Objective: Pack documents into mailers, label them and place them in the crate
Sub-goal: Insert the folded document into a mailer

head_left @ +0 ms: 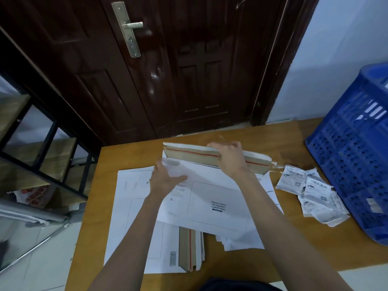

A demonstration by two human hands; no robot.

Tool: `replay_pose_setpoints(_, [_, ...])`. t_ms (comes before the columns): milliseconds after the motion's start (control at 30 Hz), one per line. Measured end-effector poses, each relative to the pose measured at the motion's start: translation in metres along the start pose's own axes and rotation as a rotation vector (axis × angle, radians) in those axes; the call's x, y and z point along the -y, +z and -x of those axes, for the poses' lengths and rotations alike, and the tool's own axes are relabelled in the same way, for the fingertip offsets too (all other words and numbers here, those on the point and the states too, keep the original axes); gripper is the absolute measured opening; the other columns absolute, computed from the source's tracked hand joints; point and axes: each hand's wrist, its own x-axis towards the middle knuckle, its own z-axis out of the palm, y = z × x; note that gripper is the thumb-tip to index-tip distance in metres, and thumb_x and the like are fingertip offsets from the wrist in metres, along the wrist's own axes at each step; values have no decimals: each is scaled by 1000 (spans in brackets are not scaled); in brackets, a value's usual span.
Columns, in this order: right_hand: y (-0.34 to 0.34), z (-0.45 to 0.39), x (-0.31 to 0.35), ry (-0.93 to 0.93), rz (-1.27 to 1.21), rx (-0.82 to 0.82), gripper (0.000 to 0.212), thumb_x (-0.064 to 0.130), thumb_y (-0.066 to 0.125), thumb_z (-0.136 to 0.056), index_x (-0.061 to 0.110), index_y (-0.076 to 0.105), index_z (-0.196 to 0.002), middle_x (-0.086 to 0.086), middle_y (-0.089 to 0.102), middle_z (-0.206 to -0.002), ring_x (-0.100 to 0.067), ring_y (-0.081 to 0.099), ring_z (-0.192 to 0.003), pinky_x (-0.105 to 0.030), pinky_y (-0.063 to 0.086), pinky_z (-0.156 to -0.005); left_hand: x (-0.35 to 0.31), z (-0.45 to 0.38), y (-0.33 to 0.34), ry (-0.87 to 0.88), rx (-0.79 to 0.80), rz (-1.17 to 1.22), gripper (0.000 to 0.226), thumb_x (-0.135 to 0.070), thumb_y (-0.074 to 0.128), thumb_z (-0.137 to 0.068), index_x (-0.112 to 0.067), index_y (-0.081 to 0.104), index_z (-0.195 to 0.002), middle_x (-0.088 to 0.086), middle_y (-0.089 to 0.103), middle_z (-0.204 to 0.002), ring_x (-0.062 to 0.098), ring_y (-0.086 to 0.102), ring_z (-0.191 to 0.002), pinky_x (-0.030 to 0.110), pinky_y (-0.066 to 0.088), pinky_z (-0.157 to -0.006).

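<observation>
- Head view showed the wooden surface (298,255) carrying everything, with a dark door behind it.
- One blue crate (354,156) stood at the right edge of the surface, on the right hand's side and well apart from the left hand; white items showed through its slats, too hidden to count.
- One open mailer (218,198) lay in the middle, its long axis running left to right, its mouth and brown flap (189,153) with the red strip on the far side, away from the person.
- A stack of more mailers (136,217) lay under and to the left of it; the exact number could not be told, though one folded flap (185,248) showed at the near edge.
- The right hand (230,159) curled its grip over the flap near its middle, holding the mouth up.
- The left hand (165,179) sat at the mouth's left end, fingers loosely bent round what looked like a white sheet (172,164) going in; blur made the hold uncertain.
- The mouth lay just ahead of both hands, so I judged the sheet had to slide away from the person, along the short axis.
- A loose pile of labels (310,194), roughly six or more, lay between mailer and crate, nearer the right hand.
</observation>
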Motion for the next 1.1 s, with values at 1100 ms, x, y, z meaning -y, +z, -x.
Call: replay_pose_setpoints(1100, [48,-4,-40,265,-172,373,16,14,64,-76,28,58,-80,6,55,-102,-15,42,-100,-32,34,-100,23,19,35,-103,-379,-171,71,-21,81,-71,-4,43,-127,20,39,-127,36,39,-113,45,46,-90])
